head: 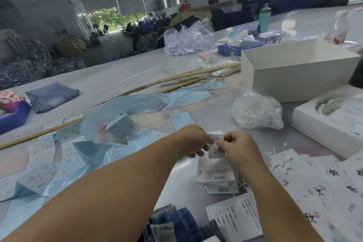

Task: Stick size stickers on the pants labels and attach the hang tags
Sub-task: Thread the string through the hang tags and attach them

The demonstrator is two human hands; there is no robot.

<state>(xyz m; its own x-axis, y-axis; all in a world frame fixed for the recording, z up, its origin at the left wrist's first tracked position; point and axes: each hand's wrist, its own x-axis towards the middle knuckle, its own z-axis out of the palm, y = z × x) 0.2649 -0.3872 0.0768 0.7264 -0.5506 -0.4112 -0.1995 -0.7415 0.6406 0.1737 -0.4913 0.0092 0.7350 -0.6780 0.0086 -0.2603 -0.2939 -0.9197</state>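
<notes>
Both my hands meet over the table's middle and pinch one small white size sticker [215, 146] printed "103". My left hand [193, 140] holds its left edge and my right hand [238, 148] holds its right edge. Just below the sticker lies a small stack of white hang tags [216, 175] with strings. More hang tags with black brush lettering [334, 186] spread at the right. Blue denim pants [182, 224] lie at the near edge under my arms. Sticker sheets [121, 128] and blue backing paper [149, 102] litter the left.
An open white box [294, 82] and a white tray box [330, 122] stand at the right. A clear bag of plastic fasteners [255, 112] sits behind my hands. Wooden rulers [196, 73], folded grey-blue fabric [52, 95], a blue bin [235, 49] and bottles lie farther back.
</notes>
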